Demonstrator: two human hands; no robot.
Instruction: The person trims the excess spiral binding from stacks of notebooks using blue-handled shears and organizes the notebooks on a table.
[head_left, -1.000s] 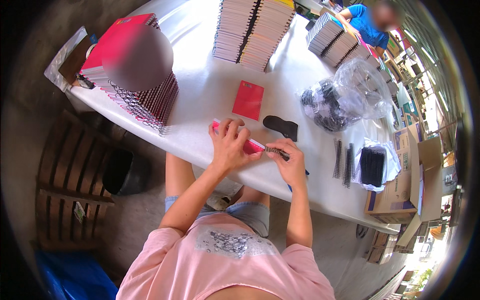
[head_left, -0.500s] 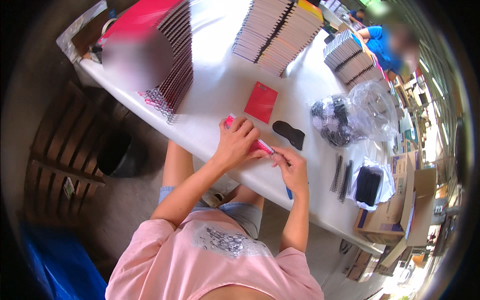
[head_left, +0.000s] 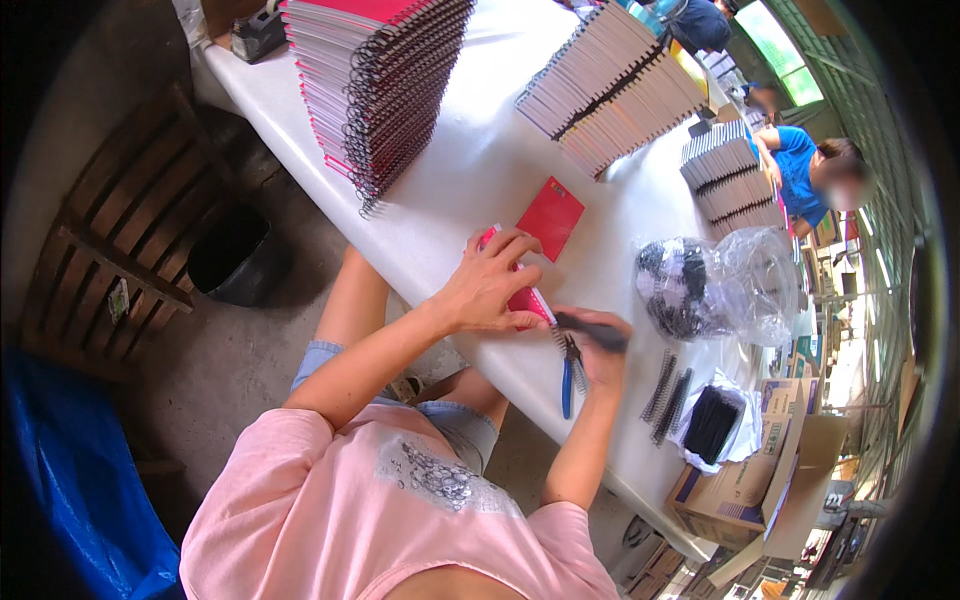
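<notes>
The left grip (head_left: pixel 490 285) clasps a red, white-edged notebook (head_left: pixel 528 301) near the worktop's edge (head_left: pixel 430 250), the right grip (head_left: pixel 604 364) a black pad (head_left: pixel 592 329).

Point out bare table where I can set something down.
Bare table lies between the tall notebook stack, the middle book stack and the flat red cover. A narrower strip runs between that cover and the plastic bag. It's crowded around the left hand and right hand, beside the pliers, and rightward among the bag, wire coils and black bundle.

Paper notebook (head_left: pixel 527 302), smooth tabletop (head_left: pixel 478 148), plastic bag (head_left: pixel 757 283)
</notes>
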